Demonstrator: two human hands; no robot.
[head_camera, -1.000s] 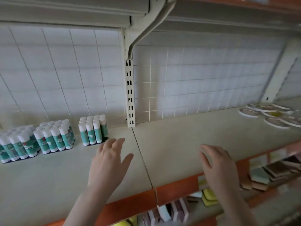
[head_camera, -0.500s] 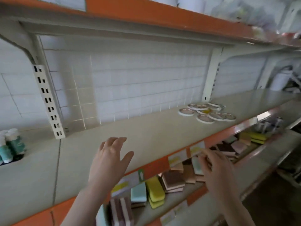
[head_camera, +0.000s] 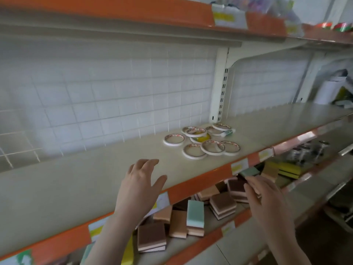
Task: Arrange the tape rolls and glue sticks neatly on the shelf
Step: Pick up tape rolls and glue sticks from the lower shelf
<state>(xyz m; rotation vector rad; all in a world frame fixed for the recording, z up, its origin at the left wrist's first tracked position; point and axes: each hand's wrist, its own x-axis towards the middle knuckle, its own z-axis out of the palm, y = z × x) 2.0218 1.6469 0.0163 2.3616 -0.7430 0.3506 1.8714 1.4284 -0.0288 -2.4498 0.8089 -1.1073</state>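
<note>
The flat white tape rolls with red-printed cores (head_camera: pixel 202 141) are lying in a loose, overlapping heap toward the far right of the pale beige metal shelf (head_camera: pixel 95 180), near the white slotted upright, and a single small glue stick with a green label (head_camera: pixel 228 132) is lying on its side at the far edge of that heap, touching or just beside one roll. Both hands are empty: the left hand (head_camera: pixel 140 185) is hovering over the near edge of the shelf with fingers spread and relaxed, well apart from the heap, and the right hand (head_camera: pixel 266 199) is hanging lower, in front of the orange shelf lip, with fingers loosely extended over the brown, pink and green sponge blocks (head_camera: pixel 193 219) on the shelf below, gripping nothing. The main risk is probably in the heap itself: several rolls are leaning on one another, so pulling one out could be sliding its neighbours toward the near edge and over the lip onto the sponges. The toppled glue stick is round and could be rolling away if a roll is nudged against it. The view is blurring toward the edges, so exact contact among the rolls is hard to tell.
</note>
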